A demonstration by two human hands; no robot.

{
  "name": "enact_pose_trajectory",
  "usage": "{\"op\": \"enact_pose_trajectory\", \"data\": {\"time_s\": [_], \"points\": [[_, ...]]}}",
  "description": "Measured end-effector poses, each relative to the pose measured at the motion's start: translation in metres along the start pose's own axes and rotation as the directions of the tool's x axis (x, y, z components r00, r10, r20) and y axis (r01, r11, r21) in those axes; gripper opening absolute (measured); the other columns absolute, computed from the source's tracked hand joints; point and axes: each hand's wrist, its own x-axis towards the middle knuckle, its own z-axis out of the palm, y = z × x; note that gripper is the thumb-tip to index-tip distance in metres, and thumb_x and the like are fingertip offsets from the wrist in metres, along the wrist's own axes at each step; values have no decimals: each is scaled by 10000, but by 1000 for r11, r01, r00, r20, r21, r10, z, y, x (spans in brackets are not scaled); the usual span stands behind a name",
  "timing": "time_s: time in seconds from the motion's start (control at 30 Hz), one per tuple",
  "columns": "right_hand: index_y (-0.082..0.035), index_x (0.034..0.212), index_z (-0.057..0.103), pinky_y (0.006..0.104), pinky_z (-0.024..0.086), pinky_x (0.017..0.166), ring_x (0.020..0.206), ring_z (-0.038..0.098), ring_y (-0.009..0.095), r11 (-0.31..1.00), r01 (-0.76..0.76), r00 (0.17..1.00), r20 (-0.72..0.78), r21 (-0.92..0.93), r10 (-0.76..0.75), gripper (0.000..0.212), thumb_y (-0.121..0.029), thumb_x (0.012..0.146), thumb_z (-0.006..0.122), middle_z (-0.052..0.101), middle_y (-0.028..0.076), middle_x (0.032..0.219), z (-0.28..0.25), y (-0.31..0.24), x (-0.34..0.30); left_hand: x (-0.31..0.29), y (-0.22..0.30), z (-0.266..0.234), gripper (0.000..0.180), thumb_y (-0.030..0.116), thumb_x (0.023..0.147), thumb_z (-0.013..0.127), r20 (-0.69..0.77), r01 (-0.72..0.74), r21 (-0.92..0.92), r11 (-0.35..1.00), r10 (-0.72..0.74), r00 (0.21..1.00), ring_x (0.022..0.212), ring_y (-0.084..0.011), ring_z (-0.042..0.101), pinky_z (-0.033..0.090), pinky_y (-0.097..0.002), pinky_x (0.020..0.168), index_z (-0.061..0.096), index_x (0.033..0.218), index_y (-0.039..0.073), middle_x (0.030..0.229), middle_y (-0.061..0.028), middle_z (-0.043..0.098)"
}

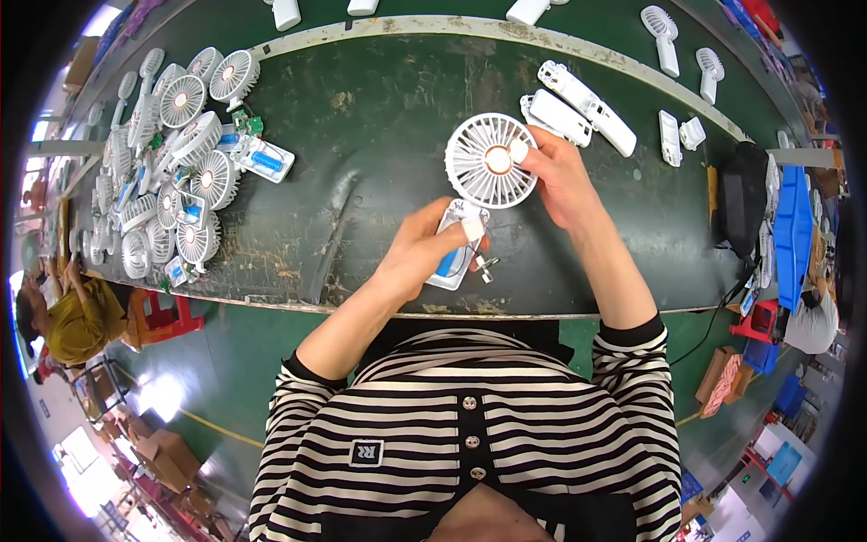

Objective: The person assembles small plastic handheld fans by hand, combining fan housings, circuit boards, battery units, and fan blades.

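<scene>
A white handheld fan lies across both my hands, above the near part of the green table. My right hand (562, 176) grips the round fan head (492, 181) at its right edge, with the thumb on the front grille near the copper-coloured centre ring. Below it, my left hand (424, 242) is closed on the fan's opened handle (444, 278), where a blue battery and loose wires show. A small connector piece (488, 268) dangles beside the handle. White covers are on both thumbs. The fingers behind the fan are hidden.
Many partly assembled fans (183, 101) are heaped on the table's left. White handle shells (587, 104) lie at the far right, with two small shell parts (670, 138) beside them. A black bag (744, 194) stands at the right edge. Another person (77, 312) is at the left.
</scene>
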Motion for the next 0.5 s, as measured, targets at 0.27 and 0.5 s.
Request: {"op": "enact_pose_trajectory", "data": {"time_s": [0.27, 0.5], "points": [[34, 1063, 560, 235, 450, 723, 818, 580, 107, 1000, -22, 1000, 6, -23, 22, 300, -133, 815, 584, 621, 69, 926, 10, 0, 12, 11, -2, -1, 232, 197, 863, 560, -104, -107, 186, 977, 128, 986, 548, -93, 557, 462, -228, 475, 553, 963, -12, 704, -60, 607], [10, 978, 548, 365, 438, 753, 878, 545, 313, 198, 610, 598, 282, -767, -750, 399, -120, 621, 670, 543, 167, 1010, 20, 6, -35, 12, 10, -6, 202, 183, 875, 502, -308, -24, -190, 981, -36, 951, 582, -150, 590, 495, -265, 516, 549, 902, -12, 669, -89, 584]]}}
